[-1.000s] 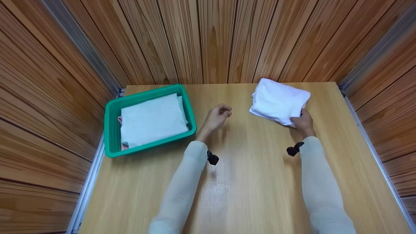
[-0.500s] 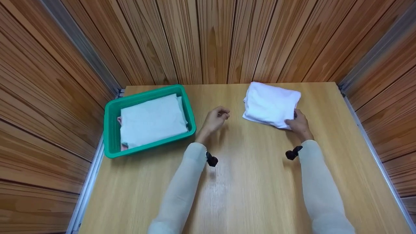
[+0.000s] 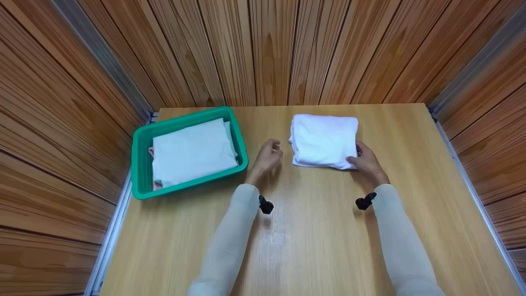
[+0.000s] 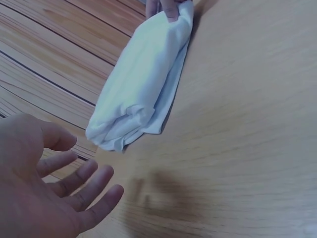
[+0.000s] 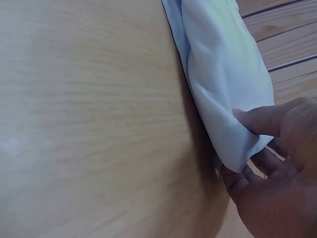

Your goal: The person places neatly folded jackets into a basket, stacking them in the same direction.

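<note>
A folded white cloth (image 3: 324,139), thick with several layers, lies near the back of the table, right of centre. My right hand (image 3: 367,162) pinches its near right corner, thumb on top and fingers underneath, as the right wrist view shows on the cloth (image 5: 228,89). Left of the cloth, my left hand (image 3: 267,158) hovers over the table with loosely bent fingers and holds nothing. In the left wrist view that hand (image 4: 59,183) has its palm turned toward the cloth (image 4: 138,79), with a gap between them.
A green plastic basket (image 3: 137,164) stands at the back left of the wooden table (image 3: 312,246). Inside lies a folded white cloth (image 3: 193,152), with bits of pink fabric showing at its left edge. Wood-panelled walls (image 3: 271,53) enclose the table at the back and both sides.
My right hand has drawn the folded cloth leftward and slightly nearer, turning it straighter. My left hand has shifted slightly left and nearer. The basket stays put.
</note>
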A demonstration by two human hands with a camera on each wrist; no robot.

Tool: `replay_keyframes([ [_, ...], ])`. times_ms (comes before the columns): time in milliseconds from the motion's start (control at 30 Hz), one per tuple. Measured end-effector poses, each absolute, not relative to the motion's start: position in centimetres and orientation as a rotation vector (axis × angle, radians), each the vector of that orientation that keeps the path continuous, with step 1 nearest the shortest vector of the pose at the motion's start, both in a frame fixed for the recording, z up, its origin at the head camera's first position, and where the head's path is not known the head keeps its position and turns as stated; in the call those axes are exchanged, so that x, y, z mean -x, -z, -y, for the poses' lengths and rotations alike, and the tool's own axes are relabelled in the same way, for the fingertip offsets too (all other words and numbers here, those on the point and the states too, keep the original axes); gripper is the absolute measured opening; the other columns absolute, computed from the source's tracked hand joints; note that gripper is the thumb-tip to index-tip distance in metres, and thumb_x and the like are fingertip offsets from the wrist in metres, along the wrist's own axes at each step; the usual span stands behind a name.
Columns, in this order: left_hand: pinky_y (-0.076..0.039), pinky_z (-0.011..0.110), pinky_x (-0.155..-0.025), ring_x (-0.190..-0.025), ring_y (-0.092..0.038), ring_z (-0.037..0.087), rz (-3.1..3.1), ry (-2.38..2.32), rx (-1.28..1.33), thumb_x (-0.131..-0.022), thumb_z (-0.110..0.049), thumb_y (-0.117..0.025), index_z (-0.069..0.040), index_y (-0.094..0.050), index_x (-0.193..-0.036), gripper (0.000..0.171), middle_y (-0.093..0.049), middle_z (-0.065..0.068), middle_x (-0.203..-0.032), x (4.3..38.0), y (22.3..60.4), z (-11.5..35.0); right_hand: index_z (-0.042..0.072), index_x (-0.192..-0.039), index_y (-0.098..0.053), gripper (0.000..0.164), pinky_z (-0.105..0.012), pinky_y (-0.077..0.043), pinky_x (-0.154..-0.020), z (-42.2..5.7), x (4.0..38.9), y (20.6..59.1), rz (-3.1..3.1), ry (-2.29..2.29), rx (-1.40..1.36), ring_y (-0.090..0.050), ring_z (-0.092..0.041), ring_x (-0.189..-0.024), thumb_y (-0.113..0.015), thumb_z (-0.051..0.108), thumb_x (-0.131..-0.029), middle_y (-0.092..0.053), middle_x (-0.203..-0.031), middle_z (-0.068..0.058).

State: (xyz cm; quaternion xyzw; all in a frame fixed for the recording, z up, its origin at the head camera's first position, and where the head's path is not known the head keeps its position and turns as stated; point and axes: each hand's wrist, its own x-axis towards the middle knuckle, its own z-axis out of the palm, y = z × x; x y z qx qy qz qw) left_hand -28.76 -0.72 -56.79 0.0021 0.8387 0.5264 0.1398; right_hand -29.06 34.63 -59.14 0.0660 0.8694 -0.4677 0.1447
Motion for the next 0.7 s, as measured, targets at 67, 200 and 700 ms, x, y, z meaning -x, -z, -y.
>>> replay_keyframes([
  [67, -0.050, 0.045, -0.114, -0.131, -0.056, 0.028, -2.397, -1.507, 0.047, -0.110, -0.018, -0.052, -0.008, -0.045, -0.154, 0.045, -0.052, 0.014, -0.148, 28.8, 57.1, 0.7, -0.001, -0.167, -0.022, 0.072, -0.060, -0.022, -0.131, -34.2, 28.9, 59.2, -2.509, 1.329, -0.173, -0.023, -0.048, -0.161, -0.059, 0.012, -0.107, -0.025, -0.172, -0.030],
  [200, -0.044, 0.049, -0.121, -0.140, -0.050, 0.030, -2.323, -1.511, 0.137, -0.111, -0.021, -0.051, -0.012, -0.037, -0.160, 0.052, -0.045, 0.014, -0.157, 28.8, 57.7, 0.8, -0.002, -0.168, -0.021, 0.073, -0.059, -0.021, -0.131, -33.4, 28.5, 59.4, -2.500, 1.309, -0.129, -0.023, -0.047, -0.161, -0.059, 0.014, -0.107, -0.025, -0.172, -0.029],
  [700, -0.029, 0.054, -0.131, -0.156, -0.038, 0.027, -2.223, -1.525, 0.234, -0.111, -0.037, -0.055, -0.019, -0.023, -0.167, 0.067, -0.034, 0.011, -0.173, 28.4, 58.2, 1.3, -0.001, -0.162, -0.031, 0.073, -0.059, -0.029, -0.128, -30.3, 27.4, 59.8, -2.421, 1.323, 0.007, -0.037, -0.046, -0.153, -0.068, 0.016, -0.102, -0.038, -0.164, -0.030],
])
